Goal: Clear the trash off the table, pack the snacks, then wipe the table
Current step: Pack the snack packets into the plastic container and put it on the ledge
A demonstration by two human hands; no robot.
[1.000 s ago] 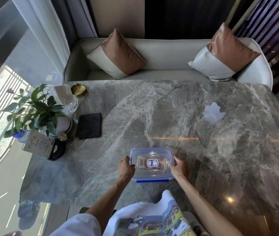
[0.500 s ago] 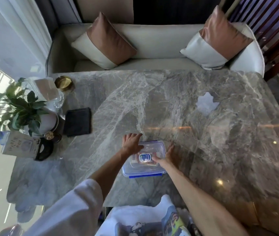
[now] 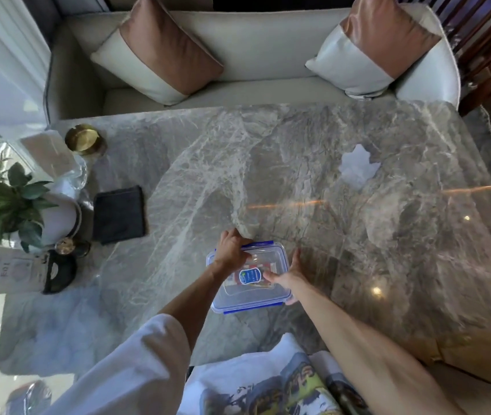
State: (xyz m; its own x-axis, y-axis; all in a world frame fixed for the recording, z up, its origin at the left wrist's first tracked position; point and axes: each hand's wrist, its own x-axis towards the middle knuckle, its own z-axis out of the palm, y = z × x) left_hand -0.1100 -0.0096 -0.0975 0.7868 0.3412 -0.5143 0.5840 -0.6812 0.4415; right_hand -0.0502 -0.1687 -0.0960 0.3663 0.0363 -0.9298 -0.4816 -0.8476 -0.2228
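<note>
A clear plastic snack box (image 3: 265, 290) with blue clips and its lid on sits near the front edge of the grey marble table (image 3: 298, 181). A snack packet with a blue label (image 3: 251, 276) shows through the lid. My left hand (image 3: 231, 249) presses down on the box's far left corner, fingers curled over the rim. My right hand (image 3: 289, 277) lies against the box's right side, thumb on the lid. A dark folded cloth (image 3: 118, 214) lies flat to the left.
At the left edge stand a potted plant (image 3: 7, 211), a gold round dish (image 3: 85, 139), a clear tissue holder (image 3: 55, 160), a card sign (image 3: 1, 272) and a black object (image 3: 58, 272). A sofa (image 3: 253, 55) with two cushions runs behind the table.
My hands moved from gripping the box's two sides to its top and edges; the left now rests on the far left corner. My view has shifted forward and closer.
</note>
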